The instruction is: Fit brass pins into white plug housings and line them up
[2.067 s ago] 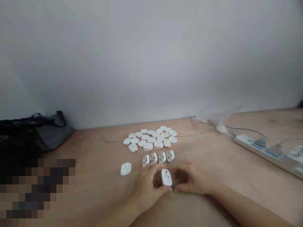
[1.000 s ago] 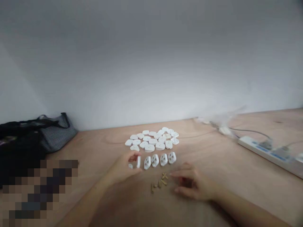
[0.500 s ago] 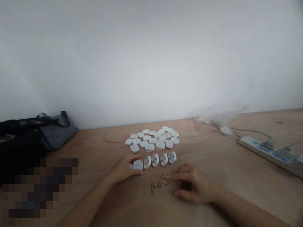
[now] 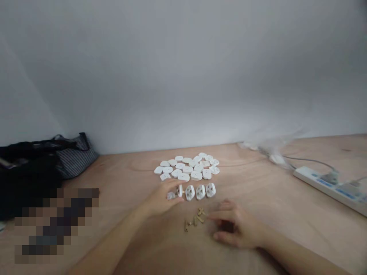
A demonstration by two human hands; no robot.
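Note:
My left hand (image 4: 160, 196) has its thumb and fingers closed around the sides of a white plug housing (image 4: 179, 190) at the left end of a short row. Inside the grasp is another pale, partly hidden piece (image 4: 170, 196). To the right stand several more white plug housings (image 4: 200, 192), their hollow sides with openings turned toward me. My right hand (image 4: 233, 223) hovers low or rests on the table, fingers half curled, thumb apart, with nothing visible in it. Just left of its fingertips lie several small brass plug pins (image 4: 197, 218).
Several white plug covers (image 4: 187, 170) lie in a cluster beyond the row. At right are a power strip (image 4: 329, 187) with cords and a clear plastic bag (image 4: 275, 149). A black bag (image 4: 31, 172) and a striped bag (image 4: 76, 154) sit at left against the wall.
My left hand has moved right along the row, from a white piece left of the row to the housing at its left end. My right hand stays beside the pins. The view has shifted slightly.

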